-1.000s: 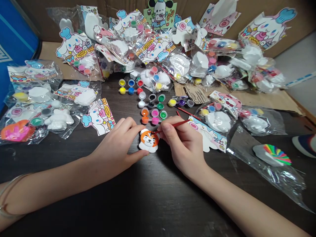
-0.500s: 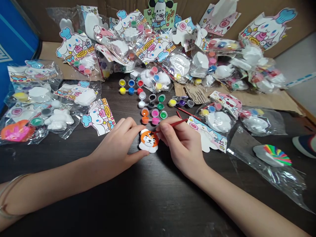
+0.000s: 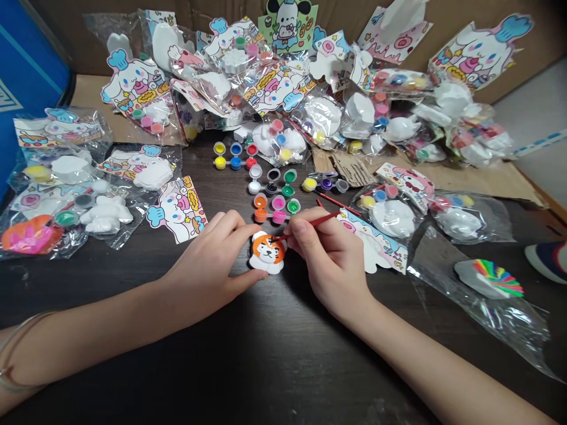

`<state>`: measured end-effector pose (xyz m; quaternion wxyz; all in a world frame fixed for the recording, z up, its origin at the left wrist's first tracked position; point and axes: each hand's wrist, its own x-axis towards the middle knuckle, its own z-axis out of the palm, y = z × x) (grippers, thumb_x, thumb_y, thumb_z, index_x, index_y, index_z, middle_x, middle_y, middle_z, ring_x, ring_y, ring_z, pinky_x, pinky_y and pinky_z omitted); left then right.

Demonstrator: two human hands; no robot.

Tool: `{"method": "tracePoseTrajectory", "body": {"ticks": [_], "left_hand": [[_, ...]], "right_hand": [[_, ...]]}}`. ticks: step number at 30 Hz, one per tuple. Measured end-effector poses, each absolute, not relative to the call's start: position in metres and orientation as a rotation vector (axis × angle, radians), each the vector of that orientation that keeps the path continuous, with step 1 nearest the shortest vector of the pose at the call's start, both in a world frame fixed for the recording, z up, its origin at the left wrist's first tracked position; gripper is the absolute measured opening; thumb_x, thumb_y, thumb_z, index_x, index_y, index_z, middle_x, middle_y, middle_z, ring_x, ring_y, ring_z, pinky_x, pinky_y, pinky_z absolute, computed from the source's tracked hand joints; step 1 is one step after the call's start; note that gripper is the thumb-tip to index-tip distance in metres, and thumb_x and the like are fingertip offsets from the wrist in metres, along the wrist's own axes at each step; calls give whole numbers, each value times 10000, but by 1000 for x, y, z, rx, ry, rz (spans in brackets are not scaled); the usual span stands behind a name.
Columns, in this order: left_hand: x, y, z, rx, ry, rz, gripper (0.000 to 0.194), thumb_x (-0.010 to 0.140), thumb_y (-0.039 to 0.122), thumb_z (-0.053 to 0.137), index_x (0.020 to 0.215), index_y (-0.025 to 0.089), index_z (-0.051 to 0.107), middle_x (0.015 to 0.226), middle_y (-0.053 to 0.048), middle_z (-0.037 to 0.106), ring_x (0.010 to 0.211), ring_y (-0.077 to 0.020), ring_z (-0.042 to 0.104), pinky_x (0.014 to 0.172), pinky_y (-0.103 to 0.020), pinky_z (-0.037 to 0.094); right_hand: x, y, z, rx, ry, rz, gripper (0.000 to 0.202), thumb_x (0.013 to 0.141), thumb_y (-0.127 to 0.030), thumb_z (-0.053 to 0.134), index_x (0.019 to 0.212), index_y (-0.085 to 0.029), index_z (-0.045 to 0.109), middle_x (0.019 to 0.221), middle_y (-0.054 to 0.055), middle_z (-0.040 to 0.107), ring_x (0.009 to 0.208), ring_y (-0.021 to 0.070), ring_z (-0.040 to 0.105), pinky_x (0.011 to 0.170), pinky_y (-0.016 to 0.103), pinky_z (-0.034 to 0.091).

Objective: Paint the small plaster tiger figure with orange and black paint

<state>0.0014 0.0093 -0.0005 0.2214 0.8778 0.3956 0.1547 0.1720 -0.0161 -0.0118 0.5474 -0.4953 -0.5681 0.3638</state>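
Observation:
A small white plaster tiger figurine [image 3: 267, 254] lies face up on the dark table, its face painted orange with black lines. My left hand [image 3: 217, 254] steadies it from the left, thumb at the lower edge and index finger at the top. In my right hand [image 3: 330, 254] a thin red paintbrush [image 3: 319, 220] is pinched like a pen, its tip on or just over the tiger's forehead. Just beyond the figurine stand open paint pots, among them orange [image 3: 260, 216], pink [image 3: 279, 216], green [image 3: 293, 206] and black [image 3: 271, 186].
Yellow, blue and red pots [image 3: 235, 162] stand farther back. Another red brush [image 3: 340, 203] lies behind my right hand. Bagged white figurine kits [image 3: 283, 141] pile up along the cardboard [image 3: 478, 177]. A rainbow-striped piece [image 3: 489, 278] lies on plastic at right. More bags [image 3: 106, 215] lie at left.
My right hand has shifted slightly right, and the brush tip lies a little differently over the tiger's forehead. My left hand and the figurine stay in place.

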Motion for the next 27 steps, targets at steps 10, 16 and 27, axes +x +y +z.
{"method": "tracePoseTrajectory", "body": {"ticks": [10, 16, 27], "left_hand": [[2, 9, -1, 2420, 1105, 434, 372, 780, 273, 699, 1117, 162, 585, 951, -46, 538, 901, -225, 512, 792, -342, 459], [1, 9, -1, 2418, 1103, 425, 368, 786, 277, 693, 1117, 160, 585, 957, -51, 541, 906, -230, 513, 793, -350, 459], [1, 9, -2, 2435, 1106, 432, 365, 792, 294, 687, 1119, 171, 579, 956, -45, 542, 897, -225, 512, 788, -346, 457]], "right_hand": [[173, -16, -13, -1183, -1361, 829, 217, 907, -333, 541, 734, -205, 572, 614, -31, 551, 547, 99, 499, 497, 226, 406], [173, -16, -11, -1163, -1413, 828, 194, 905, -301, 541, 741, -208, 584, 607, -30, 561, 538, 101, 505, 483, 226, 402], [174, -17, -13, -1182, -1412, 797, 199, 906, -309, 538, 740, -208, 578, 605, -27, 558, 545, 106, 503, 503, 235, 418]]}}
